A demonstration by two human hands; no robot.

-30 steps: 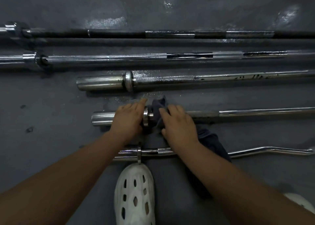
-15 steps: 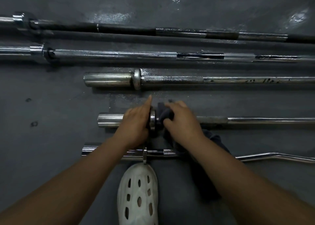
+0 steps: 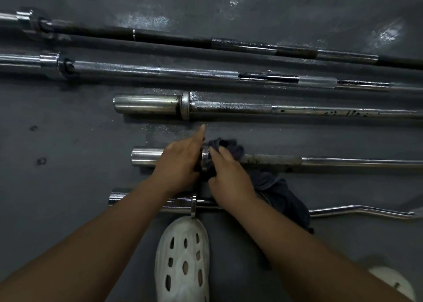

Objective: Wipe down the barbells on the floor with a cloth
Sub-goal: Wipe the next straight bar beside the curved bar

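Several steel barbells lie side by side on the dark floor. The fourth barbell point(image 3: 332, 162) from the top runs under both my hands. My left hand point(image 3: 179, 162) grips its chrome sleeve just left of the collar, with the index finger pointing up. My right hand point(image 3: 229, 175) holds a dark blue cloth point(image 3: 231, 148) bunched round the bar against the collar. The rest of the cloth trails down to the right over the curl bar point(image 3: 366, 212). The collar itself is mostly hidden between my hands.
Three longer bars lie above: a short-sleeved barbell point(image 3: 229, 107), a chrome barbell point(image 3: 160, 72) and a dark barbell point(image 3: 171, 39). My white perforated shoe point(image 3: 183, 260) stands just below the curl bar, and another shoe point(image 3: 393, 281) shows at the bottom right.
My right hand has worked the cloth closer against the collar and my left index finger has lifted to point up. The view has shifted slightly, so the bars appear lower and further right.
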